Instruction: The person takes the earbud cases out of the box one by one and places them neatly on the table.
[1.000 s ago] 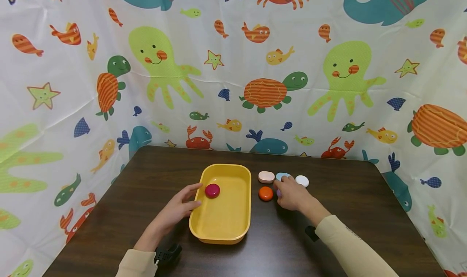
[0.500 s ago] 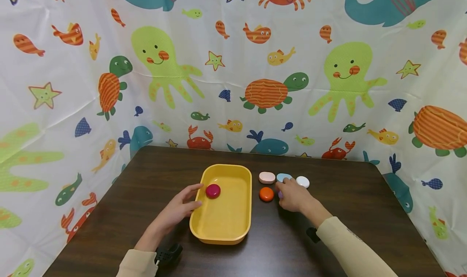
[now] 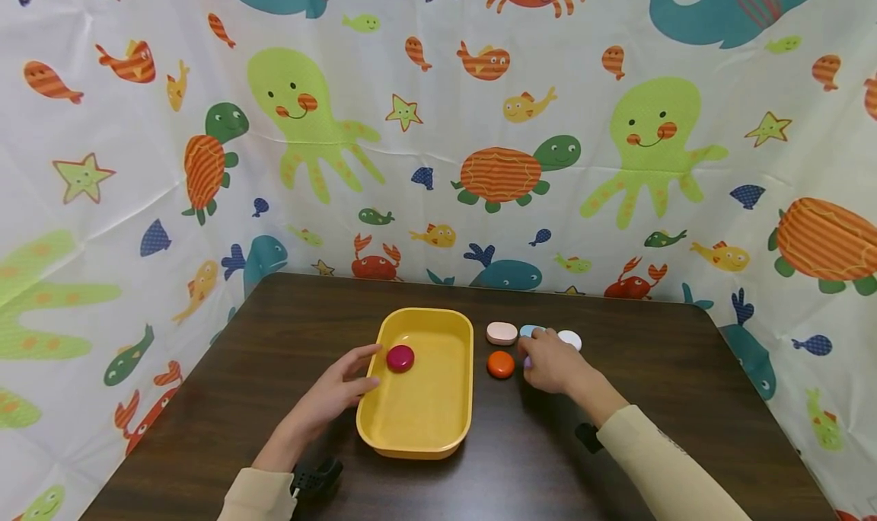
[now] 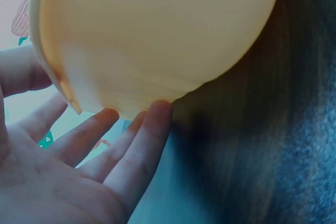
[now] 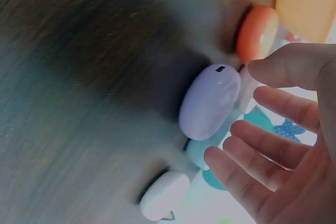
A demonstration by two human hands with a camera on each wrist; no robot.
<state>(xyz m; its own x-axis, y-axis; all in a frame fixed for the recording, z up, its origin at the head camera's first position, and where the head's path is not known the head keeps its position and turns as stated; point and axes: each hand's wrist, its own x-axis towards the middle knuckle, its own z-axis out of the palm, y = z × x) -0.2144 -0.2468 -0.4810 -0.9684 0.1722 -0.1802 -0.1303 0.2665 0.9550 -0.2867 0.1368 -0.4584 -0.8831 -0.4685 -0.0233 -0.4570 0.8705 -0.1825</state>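
My left hand (image 3: 332, 388) is at the left side of a yellow tray (image 3: 425, 422), its spread fingers touching the rim and outer wall. In the left wrist view the fingertips meet the tray's wall from outside. A smooth magenta round piece (image 3: 400, 358) lies inside the tray. To the right, my right hand (image 3: 551, 365) is over a glossy purple oval piece (image 5: 210, 102) with a small black mark, mostly hidden in the head view. In the right wrist view its fingers and thumb are spread around the piece, not curled on it.
Close around the right hand lie an orange round piece (image 3: 500, 365), a pink rounded piece (image 3: 502, 334), a light blue piece (image 3: 530, 330) and a white round piece (image 3: 570, 340). The dark wooden table (image 3: 658, 407) backs onto a sea-animal curtain (image 3: 425, 155).
The right hand has stayed over the purple piece, its knuckles shifting slightly upward and covering more of the white and blue pieces. The left hand and tray keep their places.
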